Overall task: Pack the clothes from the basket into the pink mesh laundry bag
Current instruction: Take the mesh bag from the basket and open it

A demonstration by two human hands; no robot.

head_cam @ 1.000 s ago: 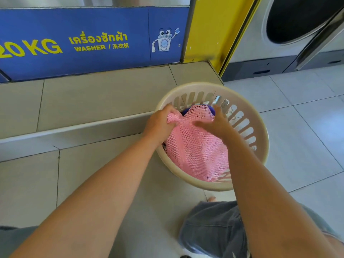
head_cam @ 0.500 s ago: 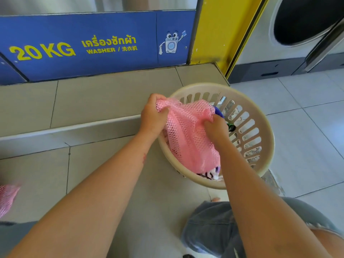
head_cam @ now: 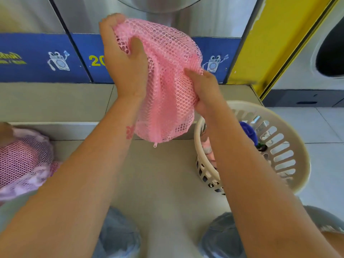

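I hold a pink mesh laundry bag (head_cam: 165, 86) up in the air in front of me, above the tiled floor. My left hand (head_cam: 124, 58) grips its upper left part. My right hand (head_cam: 204, 90) grips its right side. A small white zipper pull hangs from the bag's bottom edge. The cream plastic basket (head_cam: 290, 146) stands on the floor at the right, partly behind my right forearm. Inside it lie clothes (head_cam: 249, 131), one blue, others pink and white.
A second pink mesh bag (head_cam: 24, 162), filled, lies on the floor at the far left. A low tiled step (head_cam: 55, 97) runs along blue washer panels (head_cam: 37, 58) ahead. A yellow post (head_cam: 275, 43) and a washer door stand at the right. My knees are below.
Both hands have lifted the pink mesh bag out of the basket and up to the left. The view has tilted up, showing the filled bag at the left.
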